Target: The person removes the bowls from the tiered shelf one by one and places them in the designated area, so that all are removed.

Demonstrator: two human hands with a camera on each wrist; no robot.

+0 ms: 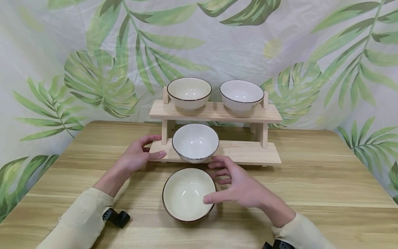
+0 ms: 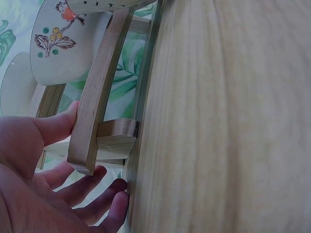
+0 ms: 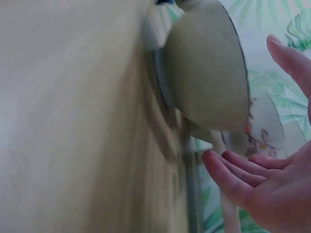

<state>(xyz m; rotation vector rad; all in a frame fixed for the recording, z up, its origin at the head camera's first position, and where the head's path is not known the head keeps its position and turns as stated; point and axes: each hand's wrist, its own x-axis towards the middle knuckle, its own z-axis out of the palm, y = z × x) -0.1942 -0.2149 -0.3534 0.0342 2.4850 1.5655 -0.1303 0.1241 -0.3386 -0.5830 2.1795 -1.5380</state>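
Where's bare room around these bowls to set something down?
Free: the lower shelf between its white bowl and the right support; the table left of the left hand and right of the right hand. Crowded: the upper shelf, holding two bowls, and the narrow strip between the white bowl and the front cream bowl.

We list: nearest bowl (image 1: 186, 186), cream inside, dark brown rim; lower-shelf bowl (image 1: 196, 140), white inside, rim dark and speckled, outer wall painted (we read this in the left wrist view) with an orange-red motif, brown leaves, yellow berries, green dots; upper-left bowl (image 1: 189, 90), cream, dark rim; upper-right bowl (image 1: 242, 93), white, dark rim; rack (image 1: 242, 151), pale wood; table (image 1: 314, 166), yellow-brown, streaked grain; backdrop (image 1: 236, 52), whitish, green leaf print; sleeves (image 1: 84, 214), cream.
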